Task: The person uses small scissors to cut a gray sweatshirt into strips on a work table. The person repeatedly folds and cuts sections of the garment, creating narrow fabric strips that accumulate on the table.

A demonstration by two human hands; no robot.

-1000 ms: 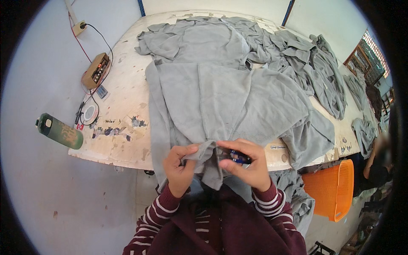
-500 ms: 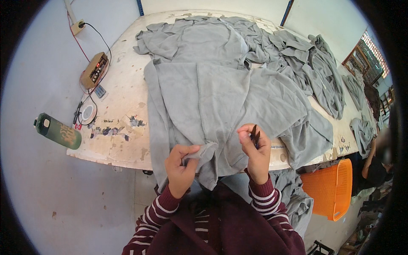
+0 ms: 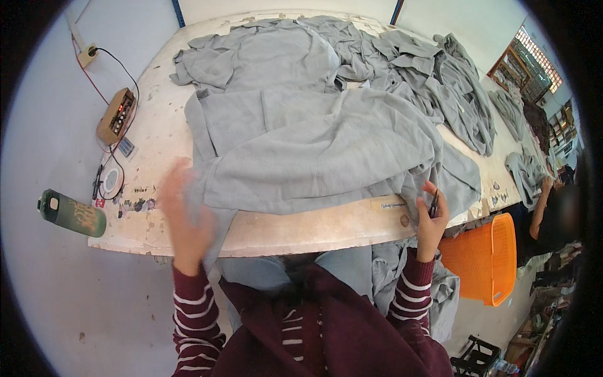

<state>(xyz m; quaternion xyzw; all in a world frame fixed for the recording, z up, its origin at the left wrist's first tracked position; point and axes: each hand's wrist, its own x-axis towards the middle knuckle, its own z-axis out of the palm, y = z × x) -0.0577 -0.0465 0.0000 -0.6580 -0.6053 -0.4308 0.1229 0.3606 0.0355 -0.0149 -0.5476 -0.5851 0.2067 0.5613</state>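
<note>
A grey garment [image 3: 301, 147] lies spread across the table in front of me, its near edge folded back in a long curve. My left hand [image 3: 186, 217] is at the garment's left end, smeared by motion, with a grey flap hanging beside it. Whether its fingers grip the cloth is hidden by the blur. At the garment's right front corner my right hand [image 3: 431, 227] is closed on small dark thread snips [image 3: 434, 203]. Its fingertips touch or nearly touch the cloth there.
More grey garments [image 3: 461, 94] are heaped at the table's [image 3: 301, 234] right. A green bottle [image 3: 74, 213], a brown box with knobs [image 3: 116, 116] and cables line the left edge. An orange basket [image 3: 480, 264] stands below at right, near another person's arm [image 3: 541, 204].
The garment's near part has been turned back and spread sideways, baring the table's front edge. My hands have moved apart, left hand leftward, right hand rightward with the snips.
</note>
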